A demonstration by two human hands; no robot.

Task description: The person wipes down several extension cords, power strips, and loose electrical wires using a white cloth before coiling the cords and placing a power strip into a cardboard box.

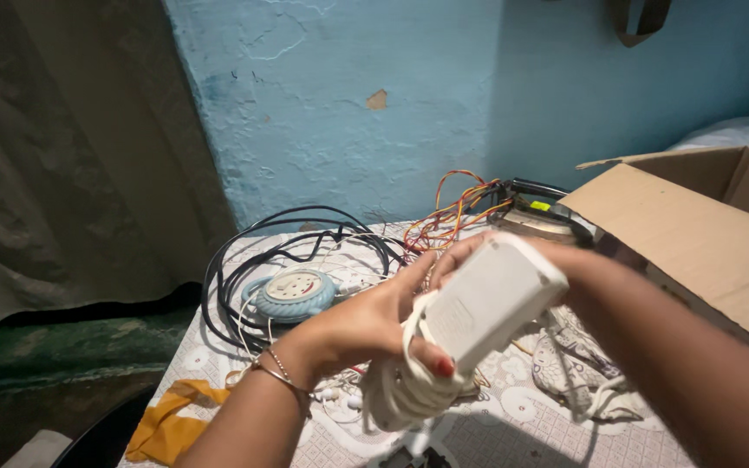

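At centre frame the person holds a white power adapter [489,299] above the worktop [513,416], with its white cord [400,390] gathered in loops below it. The left hand [374,325] is clenched around the cord bundle, thumb pressed on the adapter's underside; the right hand [470,251] lies behind the adapter's upper end, and whether its grip is closed cannot be told, since the adapter hides the fingers. Risk noted: the loops hang loose beneath the left hand, so in the inspector's judgement a slackened grip would let the coil spring open or slide off. A trailing length of cord runs to lower centre, where it could snag on items lying there. The worktop is crowded. A coil of black cable [244,277] occupies left of centre, around a pale blue round device [292,295]. Red, orange and yellow wires [452,212] are tangled at upper centre beside a dark appliance with a metal base [539,217]. An open cardboard box [713,234] stands at right, its flap reaching toward the right forearm and narrowing the room on that side. Further white cord and patterned cloth [574,364] lie at lower right, an orange cloth strip [166,420] hangs at lower left, and small white pieces lie under the left wrist; their kind cannot be made out.
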